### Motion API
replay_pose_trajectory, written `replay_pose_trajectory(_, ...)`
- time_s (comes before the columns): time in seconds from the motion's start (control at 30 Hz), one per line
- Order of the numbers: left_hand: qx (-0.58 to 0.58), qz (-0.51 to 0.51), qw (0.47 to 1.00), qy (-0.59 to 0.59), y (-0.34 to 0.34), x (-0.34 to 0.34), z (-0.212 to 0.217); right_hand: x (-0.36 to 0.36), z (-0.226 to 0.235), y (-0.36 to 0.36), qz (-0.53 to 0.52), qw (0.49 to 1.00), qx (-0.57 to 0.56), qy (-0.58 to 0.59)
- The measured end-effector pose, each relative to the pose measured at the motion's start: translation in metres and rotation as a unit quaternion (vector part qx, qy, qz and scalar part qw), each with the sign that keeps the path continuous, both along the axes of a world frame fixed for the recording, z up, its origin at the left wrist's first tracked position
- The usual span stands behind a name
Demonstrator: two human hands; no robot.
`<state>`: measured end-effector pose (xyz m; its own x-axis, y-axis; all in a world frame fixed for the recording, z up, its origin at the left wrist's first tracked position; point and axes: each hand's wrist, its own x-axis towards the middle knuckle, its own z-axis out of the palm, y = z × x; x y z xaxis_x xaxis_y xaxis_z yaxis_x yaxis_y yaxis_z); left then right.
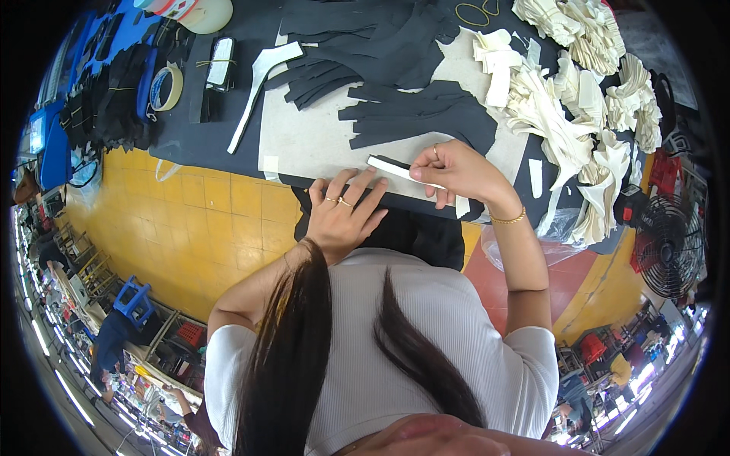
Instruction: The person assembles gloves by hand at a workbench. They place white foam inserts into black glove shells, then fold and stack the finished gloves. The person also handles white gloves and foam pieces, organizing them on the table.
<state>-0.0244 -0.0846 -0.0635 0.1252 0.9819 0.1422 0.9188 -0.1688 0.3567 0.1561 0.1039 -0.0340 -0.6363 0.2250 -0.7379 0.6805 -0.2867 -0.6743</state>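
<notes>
White and black, a narrow strip (pixel 395 169) sits at the centre of the frame, pinched at its right end by the right hand (pixel 456 171). The left hand (pixel 346 213) lies flat with fingers spread on the near edge of the table (pixel 319 144), just below the strip. Dark cut pieces (pixel 411 114) lie above; cream pieces (pixel 563 114) pile at upper right.

A blue-lit screen (pixel 36 131) is glowing at the far left edge beside the worktable, small and rectangular; no packages, labels or signs are showing clearly
</notes>
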Motion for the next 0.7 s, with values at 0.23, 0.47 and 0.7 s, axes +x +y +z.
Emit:
replay_pose_trajectory(0.23,0.011,0.003,1.000,-0.023,0.000,-0.001,0.000,-0.003,0.001,0.002,0.015,1.000,0.018,-0.006)
replay_pose_trajectory(0.47,0.032,-0.005,0.999,-0.009,0.003,0.000,-0.003,-0.004,0.000,0.002,0.018,1.000,0.022,-0.010)
replay_pose_trajectory(0.7,0.045,0.014,0.999,0.026,0.006,0.004,-0.006,0.024,0.008,0.001,-0.035,0.998,0.032,0.030)
